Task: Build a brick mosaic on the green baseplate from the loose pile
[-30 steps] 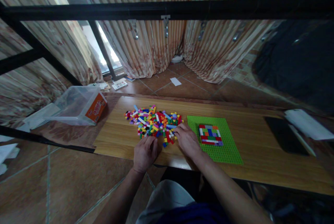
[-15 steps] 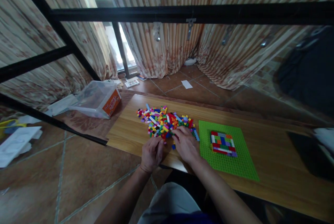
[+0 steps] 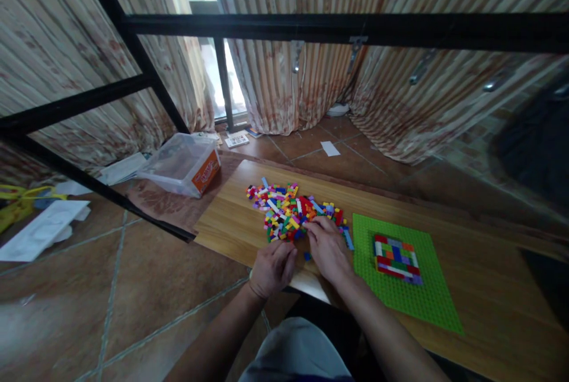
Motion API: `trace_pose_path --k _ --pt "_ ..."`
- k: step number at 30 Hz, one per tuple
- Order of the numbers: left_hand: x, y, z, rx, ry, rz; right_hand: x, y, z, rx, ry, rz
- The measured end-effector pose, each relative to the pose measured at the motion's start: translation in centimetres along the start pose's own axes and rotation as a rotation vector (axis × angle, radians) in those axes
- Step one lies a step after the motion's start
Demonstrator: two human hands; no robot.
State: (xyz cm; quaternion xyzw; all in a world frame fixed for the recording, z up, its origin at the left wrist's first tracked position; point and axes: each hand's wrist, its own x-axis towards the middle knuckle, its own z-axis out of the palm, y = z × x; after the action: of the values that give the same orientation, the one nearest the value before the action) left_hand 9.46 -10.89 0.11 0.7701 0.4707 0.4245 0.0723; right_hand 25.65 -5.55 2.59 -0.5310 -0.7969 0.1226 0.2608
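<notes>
A pile of small, many-coloured building bricks (image 3: pixel 284 210) lies spread on the wooden board. My right hand (image 3: pixel 328 247) reaches over the pile's near right side, fingertips bent down among the bricks; whether they grip one is hidden. Close to the near edge, my left hand (image 3: pixel 274 266) is closed with fingers curled in; what it holds, if anything, does not show. Between the hands lies a single blue brick (image 3: pixel 307 256). Right of my right hand is a green baseplate (image 3: pixel 427 305), bearing a low, rectangular, multicoloured brick build (image 3: pixel 397 258).
The wooden board (image 3: pixel 222 204) stretches to the right, with a dark flat object (image 3: pixel 544 281) at its far end. On the floor to the left stands a clear plastic box (image 3: pixel 178 162) with an orange label. A black metal frame (image 3: pixel 267 27) crosses in front of the curtains.
The view has turned slightly left, so everything sits further right in the picture. Both hands stay by the pile, with only small finger movement.
</notes>
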Motion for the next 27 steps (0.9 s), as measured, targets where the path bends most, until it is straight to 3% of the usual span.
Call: trace_pose_path --k 7,18,27 --pt "0.2 0.2 -0.3 -0.058 -0.061 -0.006 2.3 -2.6 0.8 0.102 -0.066 -0.128" --pt "0.5 0.3 -0.9 -0.085 -0.027 -0.102 5.2 -3.0 1.5 -0.018 -0.267 -0.153" --pt "0.9 -0.1 -1.1 -0.017 -0.007 -0.035 5.8 -2.9 1.1 -0.09 -0.3 -0.17"
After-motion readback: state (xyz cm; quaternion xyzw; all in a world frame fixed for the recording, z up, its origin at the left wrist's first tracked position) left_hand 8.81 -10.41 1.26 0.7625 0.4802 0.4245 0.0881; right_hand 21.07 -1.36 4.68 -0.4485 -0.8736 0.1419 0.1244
